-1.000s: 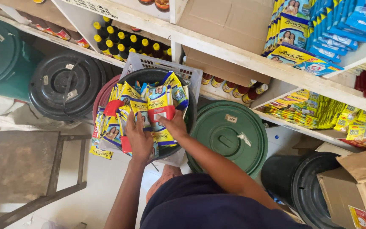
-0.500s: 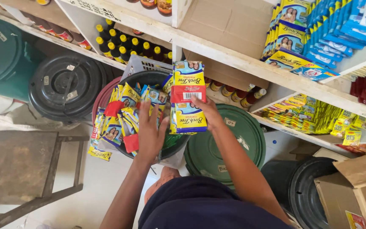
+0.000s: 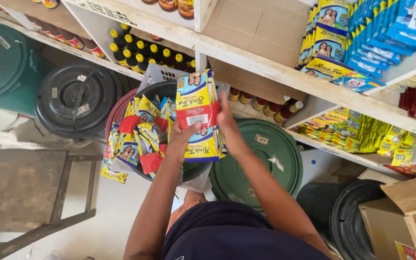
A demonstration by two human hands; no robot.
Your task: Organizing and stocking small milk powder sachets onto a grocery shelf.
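**A banded bundle of sachets lifted clear of the basket**

Both hands held one bundle of yellow-and-blue sachets (image 3: 199, 115) upright above the dark round basket (image 3: 169, 91), in front of the lower shelf; a red band crossed its middle and kept the flat packets stacked together. The left hand (image 3: 185, 138) gripped the bundle from the near side, thumb laid up across the front at the band and the fingers curled out of sight behind it; the right hand (image 3: 227, 126) closed on the right edge, fingers lying flat against the side of the stack, so neither hand was open.

The bundle looked light, a sheaf of thin foil-like pouches; it would probably flex and fan at the top and bottom, where nothing bound it, and the glossy faces would likely be slippery against one another. The banded middle seemed the surest place to hold, with a second hand squaring one edge, much as it was held here.

More loose sachet strips (image 3: 138, 137) spilled over the basket's rim; a green lid (image 3: 266, 168) lay just beside it, to the right.
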